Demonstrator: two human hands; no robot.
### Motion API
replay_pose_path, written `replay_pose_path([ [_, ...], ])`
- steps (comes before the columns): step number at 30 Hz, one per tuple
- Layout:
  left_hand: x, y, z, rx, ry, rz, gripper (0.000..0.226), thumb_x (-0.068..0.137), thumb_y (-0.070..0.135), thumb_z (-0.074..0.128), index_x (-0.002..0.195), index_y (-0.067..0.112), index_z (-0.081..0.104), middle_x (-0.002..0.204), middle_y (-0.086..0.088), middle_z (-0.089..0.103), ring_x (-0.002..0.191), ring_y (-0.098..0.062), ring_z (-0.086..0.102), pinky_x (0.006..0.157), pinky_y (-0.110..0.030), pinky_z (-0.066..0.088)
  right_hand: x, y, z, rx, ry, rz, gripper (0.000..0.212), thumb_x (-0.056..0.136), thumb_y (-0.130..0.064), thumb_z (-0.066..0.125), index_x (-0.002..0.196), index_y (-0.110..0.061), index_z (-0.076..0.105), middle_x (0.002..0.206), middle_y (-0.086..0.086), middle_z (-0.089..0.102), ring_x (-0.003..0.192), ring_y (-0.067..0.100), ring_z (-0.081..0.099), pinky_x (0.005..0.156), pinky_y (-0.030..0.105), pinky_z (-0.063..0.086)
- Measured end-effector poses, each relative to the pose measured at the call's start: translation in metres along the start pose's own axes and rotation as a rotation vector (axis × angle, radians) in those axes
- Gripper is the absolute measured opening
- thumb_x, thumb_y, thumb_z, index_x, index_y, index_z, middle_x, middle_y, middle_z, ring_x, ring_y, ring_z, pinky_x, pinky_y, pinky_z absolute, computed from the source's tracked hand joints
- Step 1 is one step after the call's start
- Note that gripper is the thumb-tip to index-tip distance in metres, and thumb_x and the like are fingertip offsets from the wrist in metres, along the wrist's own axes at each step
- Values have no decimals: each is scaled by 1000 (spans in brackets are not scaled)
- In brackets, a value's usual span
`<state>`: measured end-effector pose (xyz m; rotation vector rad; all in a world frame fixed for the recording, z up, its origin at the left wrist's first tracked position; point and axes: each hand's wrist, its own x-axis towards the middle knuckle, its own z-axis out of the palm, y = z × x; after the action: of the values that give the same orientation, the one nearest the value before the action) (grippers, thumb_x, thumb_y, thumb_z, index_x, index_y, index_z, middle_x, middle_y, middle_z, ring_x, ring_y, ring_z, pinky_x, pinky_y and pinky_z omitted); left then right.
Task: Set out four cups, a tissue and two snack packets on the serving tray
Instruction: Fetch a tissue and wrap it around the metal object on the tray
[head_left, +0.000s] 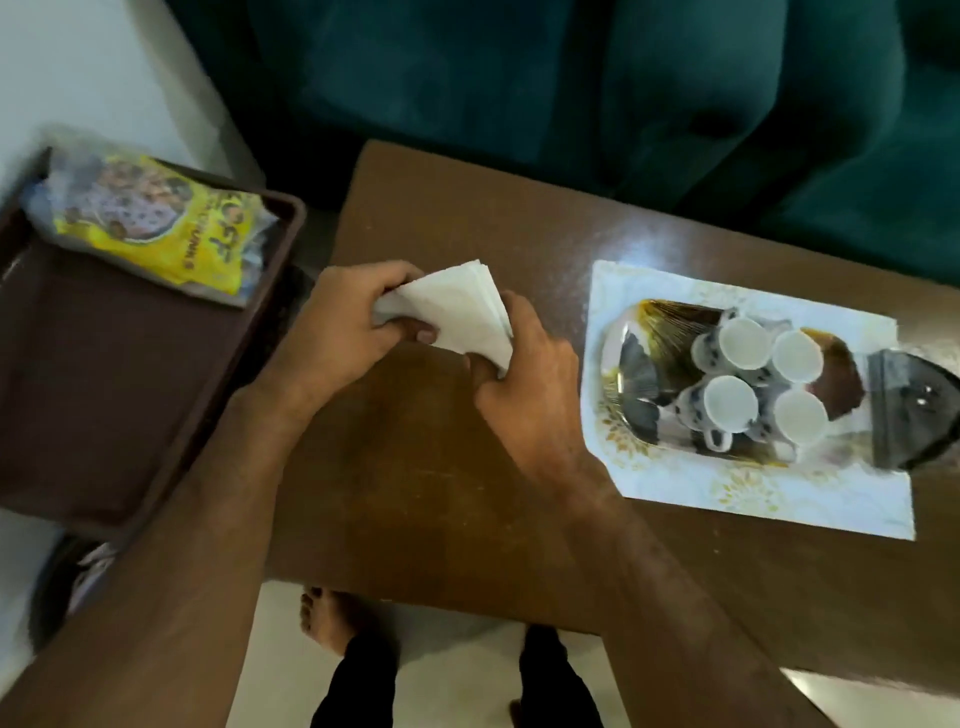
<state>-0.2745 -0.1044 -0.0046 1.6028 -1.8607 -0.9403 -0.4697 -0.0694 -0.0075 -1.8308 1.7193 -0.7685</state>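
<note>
Both my hands hold a folded white tissue (457, 306) above the brown table. My left hand (348, 322) grips its left corner and my right hand (524, 374) pinches its right edge. On the right stands a shiny serving tray (644, 384) on a white patterned mat (727, 493). Several white cups with dark spots (727, 400) stand grouped on the tray. A yellow snack packet (156, 223) lies at the far end of a brown plastic tray (104, 374) on the left.
The brown wooden table (415, 493) has a dark green sofa (623, 78) behind it. A dark flat object (909, 410) lies at the right end of the serving tray. My bare feet (327, 618) stand on the pale floor below the table's near edge.
</note>
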Motion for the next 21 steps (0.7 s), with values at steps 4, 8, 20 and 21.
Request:
replay_pose_path([
  [4,28,48,54,34,-66,49,36,81,10,85,113,20,73,113,2,75,104,-12,68,81,-17,51,-11,48,-52,-27,67,69,63,83,-14,81,139,-13,52,122,12,73,108,35,70,83,44,63],
  [8,52,99,107,-6,-133,117,34,81,3,82,107,24,75,103,10,76,98,-2,70,79,-19,58,-23,95,-104,-38,167,124,59,84,-11,78,138,-12,53,121,12,74,106,37,70,79,51,62],
  [20,118,241,245,37,-375,318,37,70,9,90,99,25,74,90,9,77,85,-9,69,79,-41,57,-51,211,-237,-16,424,278,65,83,-13,82,140,-16,52,119,9,74,102,29,72,85,35,61],
  [21,124,251,255,64,-403,348,41,68,8,91,102,25,74,91,8,77,86,-9,68,79,-41,57,-51,221,-245,-8,446,290,63,83,-13,82,139,-15,52,117,9,74,102,27,72,83,30,60],
])
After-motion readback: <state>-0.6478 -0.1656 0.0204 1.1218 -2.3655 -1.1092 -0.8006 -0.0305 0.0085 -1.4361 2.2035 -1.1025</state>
